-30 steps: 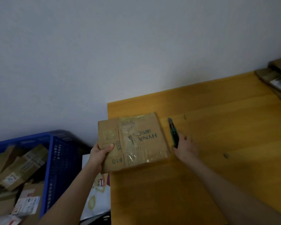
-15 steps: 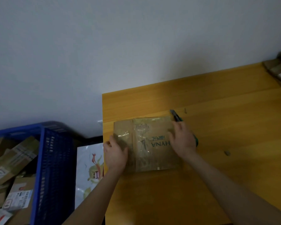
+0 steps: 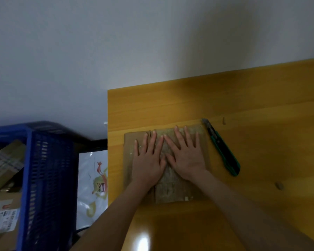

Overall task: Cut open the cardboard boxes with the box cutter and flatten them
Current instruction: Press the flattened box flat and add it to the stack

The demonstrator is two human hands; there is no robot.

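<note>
1. I see the left hand (image 3: 149, 160) and right hand (image 3: 186, 156) side by side, palms down, fingers straight and spread, both pressing the cardboard box (image 3: 172, 189) beneath them.
2. The box cutter (image 3: 222, 147) lies just right of the right hand, untouched, on the table (image 3: 243, 105).

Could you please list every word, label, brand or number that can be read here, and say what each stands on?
No text can be read for certain.
Cardboard box: no print legible; left hand and right hand lie flat on it.
White bag: red letters in its drawing, too blurred.
Labels on the boxes in the blue crate: too small and blurred.
Box cutter: no marking shows.
</note>
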